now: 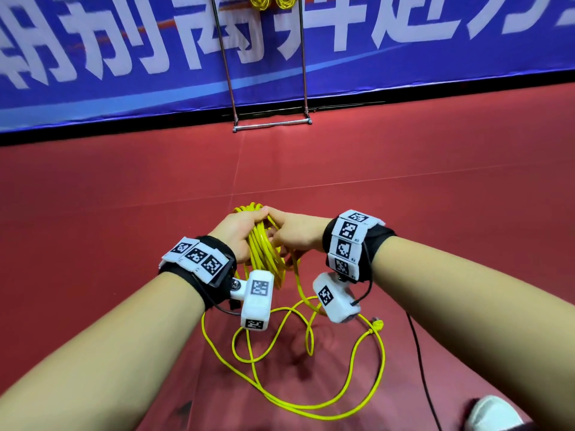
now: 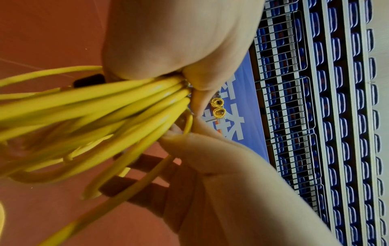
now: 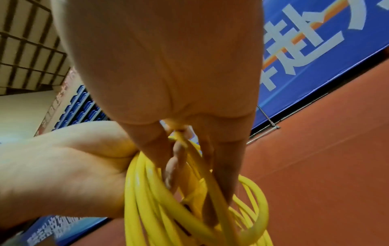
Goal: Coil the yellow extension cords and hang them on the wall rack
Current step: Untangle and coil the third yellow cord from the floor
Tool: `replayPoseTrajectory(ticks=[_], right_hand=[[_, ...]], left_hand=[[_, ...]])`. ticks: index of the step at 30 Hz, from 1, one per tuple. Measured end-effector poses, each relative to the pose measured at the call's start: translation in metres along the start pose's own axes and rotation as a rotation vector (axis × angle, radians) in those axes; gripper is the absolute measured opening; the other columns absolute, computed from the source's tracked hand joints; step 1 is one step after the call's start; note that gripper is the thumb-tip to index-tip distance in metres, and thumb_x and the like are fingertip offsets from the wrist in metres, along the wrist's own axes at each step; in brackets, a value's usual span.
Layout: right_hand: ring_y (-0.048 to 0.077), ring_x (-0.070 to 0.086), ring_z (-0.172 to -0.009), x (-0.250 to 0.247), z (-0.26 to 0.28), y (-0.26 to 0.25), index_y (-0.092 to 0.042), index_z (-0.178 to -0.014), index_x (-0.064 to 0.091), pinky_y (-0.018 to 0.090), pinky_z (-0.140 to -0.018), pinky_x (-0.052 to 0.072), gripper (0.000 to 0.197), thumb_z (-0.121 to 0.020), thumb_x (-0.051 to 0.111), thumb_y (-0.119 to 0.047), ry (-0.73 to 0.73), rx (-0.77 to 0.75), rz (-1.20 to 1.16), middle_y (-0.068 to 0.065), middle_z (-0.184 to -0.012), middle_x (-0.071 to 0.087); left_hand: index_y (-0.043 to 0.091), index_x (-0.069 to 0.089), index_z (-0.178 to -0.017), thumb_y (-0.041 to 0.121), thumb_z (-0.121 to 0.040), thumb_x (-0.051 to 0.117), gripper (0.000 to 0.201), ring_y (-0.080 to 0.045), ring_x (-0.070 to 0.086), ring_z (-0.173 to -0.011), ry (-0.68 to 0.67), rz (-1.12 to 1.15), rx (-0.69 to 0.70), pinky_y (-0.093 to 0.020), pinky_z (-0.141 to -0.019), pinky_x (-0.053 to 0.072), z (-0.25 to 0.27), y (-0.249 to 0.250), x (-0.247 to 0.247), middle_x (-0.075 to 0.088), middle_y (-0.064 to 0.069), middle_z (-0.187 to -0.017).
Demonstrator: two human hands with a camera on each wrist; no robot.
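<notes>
Left hand: the left hand (image 1: 239,230) has its grip clenched round the gathered loops of the yellow extension cord (image 1: 264,250), fingers curled over the top of the bundle.
Right hand: the right hand (image 1: 294,233) meets the left at the top of the bundle; its grip pinches a strand of the same cord, thumb and fingers closed on it.
Cord: the coiled part hangs below both hands, above the red floor (image 1: 435,213); the uncoiled tail lies in loose loops on the floor under the wrists.
Rack: a metal rack (image 1: 303,57) stands at the floor's far edge against the blue banner (image 1: 435,57).
Hung coils: two yellow coils (image 1: 273,1) hang at the rack's top.
</notes>
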State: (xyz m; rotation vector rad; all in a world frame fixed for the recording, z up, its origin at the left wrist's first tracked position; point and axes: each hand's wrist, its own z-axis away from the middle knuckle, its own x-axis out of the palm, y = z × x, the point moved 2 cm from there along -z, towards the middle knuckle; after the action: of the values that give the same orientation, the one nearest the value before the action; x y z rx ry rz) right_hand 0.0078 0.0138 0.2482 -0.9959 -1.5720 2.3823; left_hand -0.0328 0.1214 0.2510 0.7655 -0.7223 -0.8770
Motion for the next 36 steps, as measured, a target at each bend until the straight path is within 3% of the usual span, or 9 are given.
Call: replayPoseTrajectory(ticks=[3, 7, 10, 13, 15, 20, 22, 31, 36], right_hand=[[0.019, 0.051, -0.073, -0.011, 0.002, 0.004, -0.032, -0.11, 0.058, 0.035, -0.068, 0.046, 0.036, -0.09, 0.041, -0.007, 0.061, 0.104, -0.232, 0.003, -0.091, 0.055], [0.02, 0.052, -0.075, -0.032, -0.004, 0.032, -0.015, -0.131, 0.053, 0.031, -0.062, 0.046, 0.04, -0.093, 0.046, -0.006, 0.406, 0.119, -0.16, 0.008, -0.1, 0.056], [0.015, 0.054, -0.069, -0.028, -0.005, 0.047, -0.013, -0.136, 0.049, 0.026, -0.051, 0.047, 0.042, -0.095, 0.059, -0.015, 0.354, 0.107, -0.099, 0.007, -0.106, 0.055], [0.016, 0.052, -0.061, -0.028, -0.004, 0.05, -0.007, -0.12, 0.06, 0.017, -0.039, 0.041, 0.027, -0.097, 0.06, -0.021, 0.326, 0.038, -0.024, 0.008, -0.089, 0.062], [0.02, 0.053, -0.059, -0.032, -0.002, 0.052, -0.012, -0.108, 0.063, 0.017, -0.035, 0.038, 0.017, -0.097, 0.059, -0.025, 0.343, 0.007, 0.014, 0.007, -0.076, 0.06], [0.021, 0.054, -0.049, -0.044, -0.003, 0.059, -0.021, -0.072, 0.054, 0.031, -0.047, 0.05, 0.024, -0.095, 0.06, -0.02, 0.437, 0.048, 0.021, 0.001, -0.059, 0.054], [0.027, 0.059, -0.048, -0.048, -0.002, 0.063, -0.017, -0.075, 0.054, 0.038, -0.047, 0.054, 0.021, -0.095, 0.059, -0.019, 0.496, 0.108, -0.074, 0.006, -0.058, 0.056], [0.022, 0.048, -0.04, -0.058, -0.004, 0.068, -0.008, -0.077, 0.053, 0.027, -0.041, 0.044, 0.024, -0.098, 0.057, -0.019, 0.631, 0.214, -0.363, 0.011, -0.055, 0.054], [0.017, 0.041, -0.035, -0.056, -0.004, 0.068, -0.008, -0.079, 0.05, 0.02, -0.038, 0.039, 0.024, -0.102, 0.05, -0.017, 0.608, 0.223, -0.46, 0.014, -0.064, 0.054]], left_hand=[[0.008, 0.059, -0.084, 0.016, -0.1, 0.053, 0.019, -0.02, 0.06, -0.046, 0.013, -0.047, 0.046, -0.026, -0.041, 0.052, -0.003, 0.002, -0.004, 0.062, -0.008, -0.063], [0.01, 0.059, -0.086, 0.016, -0.099, 0.054, 0.015, -0.018, 0.068, -0.055, -0.051, -0.058, 0.082, -0.03, -0.052, 0.056, -0.003, 0.005, -0.006, 0.059, -0.004, -0.07], [0.01, 0.06, -0.085, 0.016, -0.098, 0.053, 0.016, -0.017, 0.064, -0.052, -0.129, -0.065, 0.086, -0.03, -0.054, 0.056, 0.001, 0.007, -0.002, 0.058, -0.002, -0.069], [0.008, 0.058, -0.081, 0.017, -0.098, 0.052, 0.021, -0.015, 0.058, -0.049, -0.221, -0.083, 0.074, -0.032, -0.062, 0.051, 0.006, 0.007, 0.002, 0.055, -0.002, -0.066], [0.007, 0.058, -0.079, 0.017, -0.098, 0.051, 0.022, -0.015, 0.056, -0.046, -0.247, -0.096, 0.071, -0.026, -0.054, 0.053, 0.009, 0.007, 0.005, 0.055, -0.002, -0.065], [0.005, 0.06, -0.083, 0.018, -0.098, 0.051, 0.022, -0.014, 0.056, -0.048, -0.28, -0.128, 0.086, -0.021, -0.044, 0.046, 0.011, 0.004, 0.011, 0.059, -0.002, -0.065], [0.004, 0.062, -0.089, 0.02, -0.098, 0.051, 0.021, -0.013, 0.06, -0.053, -0.269, -0.136, 0.095, -0.021, -0.045, 0.043, 0.008, 0.004, 0.009, 0.065, -0.001, -0.066], [0.012, 0.064, -0.102, 0.019, -0.099, 0.051, 0.014, -0.022, 0.074, -0.078, -0.29, -0.129, 0.041, -0.039, -0.078, 0.054, 0.006, -0.01, 0.006, 0.074, 0.0, -0.085], [0.013, 0.059, -0.114, 0.018, -0.099, 0.052, 0.017, -0.025, 0.074, -0.088, -0.382, -0.183, 0.048, -0.039, -0.071, 0.059, 0.008, -0.014, 0.009, 0.074, -0.003, -0.094]])
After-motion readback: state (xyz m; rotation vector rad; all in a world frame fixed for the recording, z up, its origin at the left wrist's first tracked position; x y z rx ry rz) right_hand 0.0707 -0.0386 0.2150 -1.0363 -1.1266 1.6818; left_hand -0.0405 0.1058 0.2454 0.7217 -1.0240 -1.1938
